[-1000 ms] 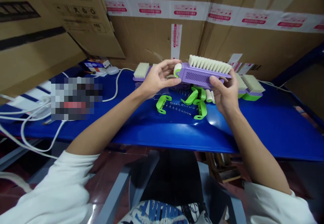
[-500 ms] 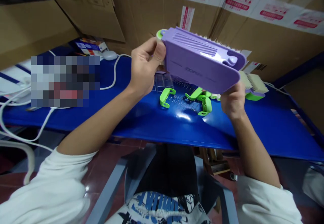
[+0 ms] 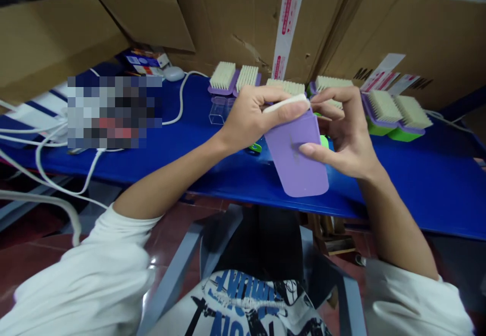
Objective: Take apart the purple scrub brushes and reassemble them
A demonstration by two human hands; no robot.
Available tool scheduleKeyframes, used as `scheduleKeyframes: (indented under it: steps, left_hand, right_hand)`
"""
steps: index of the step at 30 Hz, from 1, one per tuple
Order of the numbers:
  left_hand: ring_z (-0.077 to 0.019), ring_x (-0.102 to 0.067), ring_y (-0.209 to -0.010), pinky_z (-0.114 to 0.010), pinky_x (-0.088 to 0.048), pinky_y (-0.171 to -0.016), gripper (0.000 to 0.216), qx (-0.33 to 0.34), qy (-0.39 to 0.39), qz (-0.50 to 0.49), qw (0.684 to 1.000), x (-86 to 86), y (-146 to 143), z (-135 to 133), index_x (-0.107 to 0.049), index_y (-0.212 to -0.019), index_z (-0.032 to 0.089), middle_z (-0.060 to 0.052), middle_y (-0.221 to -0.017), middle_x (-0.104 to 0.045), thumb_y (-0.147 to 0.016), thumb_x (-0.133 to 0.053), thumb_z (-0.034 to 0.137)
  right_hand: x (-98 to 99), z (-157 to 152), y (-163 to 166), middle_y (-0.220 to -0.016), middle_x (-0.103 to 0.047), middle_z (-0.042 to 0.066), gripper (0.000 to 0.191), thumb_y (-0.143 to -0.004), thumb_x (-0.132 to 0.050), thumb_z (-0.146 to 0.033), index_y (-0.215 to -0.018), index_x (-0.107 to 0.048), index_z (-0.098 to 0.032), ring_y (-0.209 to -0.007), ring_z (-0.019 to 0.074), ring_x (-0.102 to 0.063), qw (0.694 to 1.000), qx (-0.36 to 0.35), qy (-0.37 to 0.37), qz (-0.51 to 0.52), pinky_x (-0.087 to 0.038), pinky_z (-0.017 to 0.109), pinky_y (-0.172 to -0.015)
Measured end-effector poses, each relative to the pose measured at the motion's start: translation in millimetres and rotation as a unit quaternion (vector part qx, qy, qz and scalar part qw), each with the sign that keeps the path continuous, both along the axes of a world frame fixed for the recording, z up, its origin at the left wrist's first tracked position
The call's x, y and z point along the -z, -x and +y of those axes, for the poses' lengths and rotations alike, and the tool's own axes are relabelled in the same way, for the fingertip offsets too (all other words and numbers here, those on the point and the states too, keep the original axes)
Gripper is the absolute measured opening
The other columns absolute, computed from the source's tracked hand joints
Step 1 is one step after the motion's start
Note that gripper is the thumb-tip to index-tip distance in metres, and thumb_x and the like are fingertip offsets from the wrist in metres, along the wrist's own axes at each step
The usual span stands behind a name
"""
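Note:
A purple plastic scrub brush (image 3: 298,161) is tilted in front of me above the table, its smooth flat side towards me and its rounded end down. My left hand (image 3: 254,111) grips its upper end, thumb pressed along a white roller-like part (image 3: 286,103). On the right, my right hand (image 3: 347,128) has its thumb against the flat face and its bent fingers behind the upper edge. Whatever those fingers touch behind the brush is hidden. Part of a green plastic bracket (image 3: 255,148) shows on the table below my left hand.
Several finished-looking brushes with cream bristles (image 3: 383,106) stand along the back of the blue table (image 3: 410,184). A clear plastic piece (image 3: 217,111) lies behind my left hand. White cables (image 3: 178,98) run across the left side. Cardboard boxes (image 3: 228,17) wall off the back.
The brush has turned from lengthwise across my view to end-down and come lower. My right hand has shifted from its far end to the upper part near my left hand.

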State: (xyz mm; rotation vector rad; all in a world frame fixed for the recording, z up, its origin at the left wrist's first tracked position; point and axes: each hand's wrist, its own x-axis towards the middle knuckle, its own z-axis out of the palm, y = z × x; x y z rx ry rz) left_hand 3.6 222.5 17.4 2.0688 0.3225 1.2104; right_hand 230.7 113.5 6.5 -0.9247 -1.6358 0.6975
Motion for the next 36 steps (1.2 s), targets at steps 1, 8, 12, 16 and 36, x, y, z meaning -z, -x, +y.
scheduleKeyframes:
  steps: [1, 8, 12, 16, 36]
  left_hand:
    - [-0.0210, -0.082, -0.089, -0.033, -0.062, -0.073, 0.067, 0.001, -0.006, 0.017, 1.000, -0.7, 1.1, -2.4, -0.088, -0.091, 0.023, -0.001, -0.086, -0.082, -0.104, -0.073, 0.087]
    - [-0.0180, -0.077, -0.079, -0.032, -0.055, -0.066, 0.066, 0.034, -0.022, 0.024, 0.999, 5.7, 1.3, 0.4, -0.092, -0.092, 0.023, -0.003, -0.078, -0.078, -0.102, -0.076, 0.087]
    - [-0.0144, -0.066, -0.066, -0.030, -0.046, -0.058, 0.065, 0.054, -0.022, 0.038, 0.998, 11.1, -2.8, -1.9, -0.092, -0.090, 0.022, -0.002, -0.069, -0.070, -0.100, -0.080, 0.085]
    - [-0.0143, -0.064, -0.066, -0.029, -0.047, -0.060, 0.068, 0.061, 0.004, 0.058, 0.996, 12.5, -6.5, -5.7, -0.090, -0.085, 0.020, -0.002, -0.068, -0.070, -0.101, -0.078, 0.086]
    - [-0.0164, -0.072, -0.082, -0.031, -0.054, -0.071, 0.044, -0.141, 0.048, -0.041, 0.988, 23.6, 12.5, 80.8, -0.090, -0.100, 0.026, -0.002, -0.095, -0.087, -0.079, -0.103, 0.062]
  right_hand:
    - [2.3, 0.6, 1.0, -0.133, -0.080, 0.003, 0.084, -0.067, -0.116, -0.061, -0.133, -0.069, -0.038, -0.118, 0.0326, -0.083, 1.000, -0.006, 0.012, 0.001, -0.075, 0.048, -0.086]
    - [6.3, 1.6, 4.4, -0.118, -0.075, 0.000, 0.088, -0.065, -0.116, -0.057, -0.129, -0.059, -0.038, -0.092, 0.0245, -0.077, 0.998, -0.038, 0.011, -0.041, -0.071, 0.040, -0.066]
    - [3.8, 0.3, 2.7, -0.116, -0.067, 0.001, 0.089, -0.060, -0.117, -0.061, -0.122, -0.058, -0.035, -0.102, 0.0275, -0.075, 0.996, -0.046, 0.041, -0.069, -0.073, 0.044, -0.074]
    - [0.6, 0.8, 0.9, -0.122, -0.060, 0.004, 0.087, -0.059, -0.116, -0.059, -0.115, -0.055, -0.031, -0.121, 0.0347, -0.068, 0.993, -0.027, 0.063, -0.093, -0.073, 0.058, -0.097]
    - [-13.3, 5.1, -12.1, -0.122, -0.080, 0.004, 0.066, -0.079, -0.093, -0.072, -0.123, -0.061, -0.034, -0.119, 0.0374, -0.082, 0.981, 0.088, 0.113, 0.134, -0.075, 0.058, -0.096]
